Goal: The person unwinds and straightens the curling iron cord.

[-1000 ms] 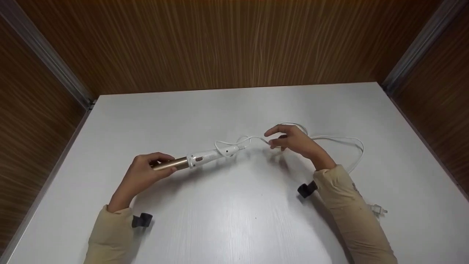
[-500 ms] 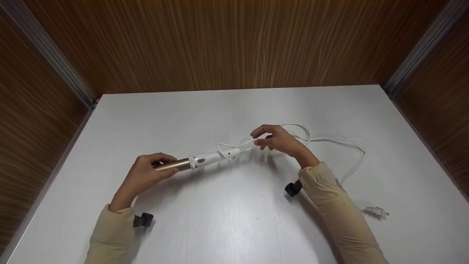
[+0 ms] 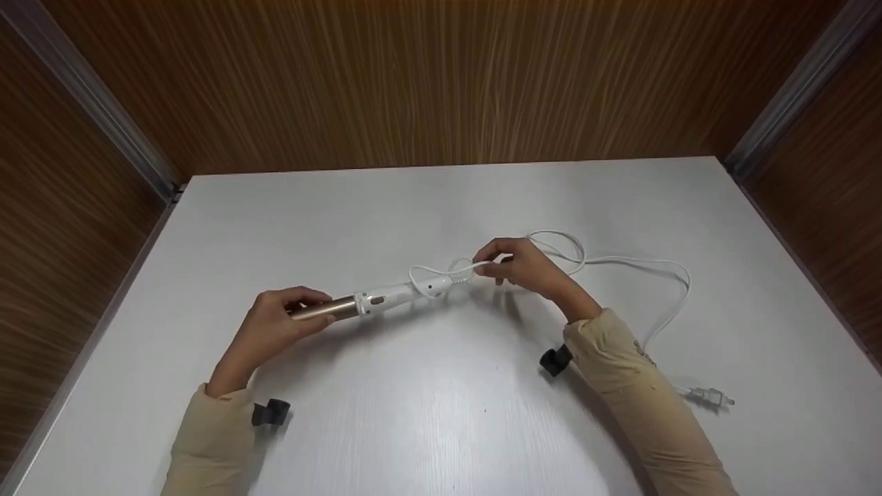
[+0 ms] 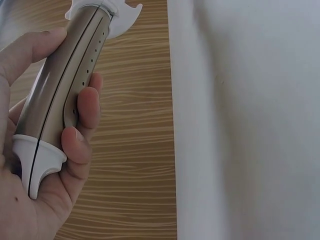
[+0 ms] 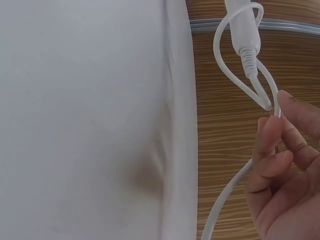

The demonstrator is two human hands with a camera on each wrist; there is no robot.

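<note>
Left hand [image 3: 272,324] is wrapped around the gold barrel of a curling iron [image 3: 365,303], fingers curled round it with the thumb along the side. In the left wrist view you can see the barrel [image 4: 65,85] sitting in the palm, with the white end collar down by the heel of the hand. The iron is held roughly level, just above the surface [image 3: 441,413], gold end to the left and white handle pointing right.

Right hand [image 3: 527,269] is pinching the white cord [image 3: 620,262] right where it comes out of the handle's end. The right wrist view shows the fingertips [image 5: 280,115] closed on the cord [image 5: 235,200] just past the ribbed strain relief, with a small loop of cord wrapped around the end of the handle [image 5: 242,25].

From the right hand the cord trails off to the right in loose curves lying on the surface, swings back toward the person and ends at the plug [image 3: 710,396], which lies flat near the right sleeve [image 3: 641,399].

The surface is white, with wood-grain panels [image 3: 441,83] on three sides.
</note>
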